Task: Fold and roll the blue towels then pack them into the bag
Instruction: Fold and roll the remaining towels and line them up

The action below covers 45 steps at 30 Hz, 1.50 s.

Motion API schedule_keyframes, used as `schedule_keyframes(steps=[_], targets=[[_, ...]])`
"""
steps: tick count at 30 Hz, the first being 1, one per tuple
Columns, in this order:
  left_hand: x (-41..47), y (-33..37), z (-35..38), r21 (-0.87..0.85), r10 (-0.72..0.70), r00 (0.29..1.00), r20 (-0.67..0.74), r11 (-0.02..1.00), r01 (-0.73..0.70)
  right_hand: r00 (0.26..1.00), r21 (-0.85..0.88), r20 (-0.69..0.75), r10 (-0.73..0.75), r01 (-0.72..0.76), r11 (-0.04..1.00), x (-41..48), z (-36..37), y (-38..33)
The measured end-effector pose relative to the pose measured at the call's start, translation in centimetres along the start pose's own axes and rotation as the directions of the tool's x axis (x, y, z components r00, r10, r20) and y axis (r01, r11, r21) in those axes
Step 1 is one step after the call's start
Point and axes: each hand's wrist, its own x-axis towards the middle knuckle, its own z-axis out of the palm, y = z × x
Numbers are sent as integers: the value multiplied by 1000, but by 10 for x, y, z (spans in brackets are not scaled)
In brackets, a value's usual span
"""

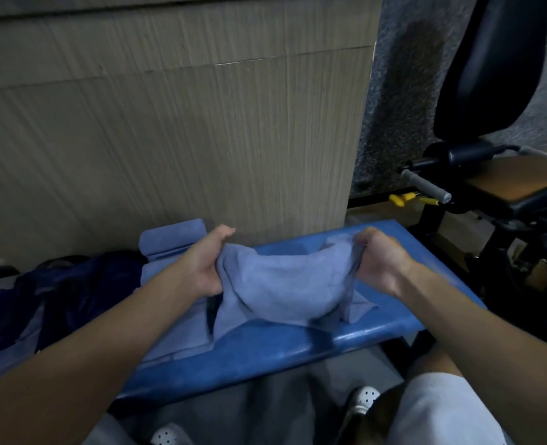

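Over the tabletop's middle: left hand and right hand each clamp one end of a blue towel, which sags between them. Folding step, likely just begun. Next move: lay it flat and square the edges. Rolled towel at far-left edge, beside the dark bag.

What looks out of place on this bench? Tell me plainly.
Nothing is spilled or damaged. The towel held between the left hand and right hand sags bunched over the bench, not yet folded flat.
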Motion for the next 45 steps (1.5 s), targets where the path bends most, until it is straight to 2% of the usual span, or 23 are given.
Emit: schedule_keyframes(steps=[3,6,8,10,15,19,25,27,29,31,36,41,45], targets=[[1,2,-1,-1,6,1000,-2,1000,-6,998,-58,60,-7,11,998,-2,-4,-17],[0,12,0,25,51,999,14,998,-51,999,-6,27,-36,36,999,0,-8,-30],[-4,18,1,40,48,998,-31,998,-47,995,10,-32,-90,91,996,2,-11,-34],[-9,22,0,77,34,995,-94,997,-27,984,-37,-85,-156,153,987,6,-15,-38],[-18,17,1,144,-2,996,-92,989,15,958,-250,-75,-276,250,936,4,-16,-45],[-25,15,2,132,-18,995,-95,991,31,918,-423,-66,-391,329,844,-3,-11,-50],[-36,27,5,84,129,987,-94,989,-121,866,-438,-92,-491,408,801,-9,-11,-59],[-41,32,6,39,121,988,-95,992,-118,846,-452,-80,-527,440,776,-11,-12,-62],[-44,33,8,100,86,990,-109,992,-75,830,-468,-82,-552,457,756,-14,-11,-67],[-44,32,6,178,72,986,-152,983,-44,817,-482,-96,-569,462,745,-16,-11,-71],[-48,40,1,195,76,977,-200,980,-36,837,-452,-142,-529,420,787,-17,-14,-73],[-49,51,-1,137,95,976,-197,988,-68,864,-304,-190,-466,400,865,-17,-8,-76],[-48,55,-4,76,116,975,-192,992,-103,863,-347,-164,-477,402,847,-14,-6,-72]])
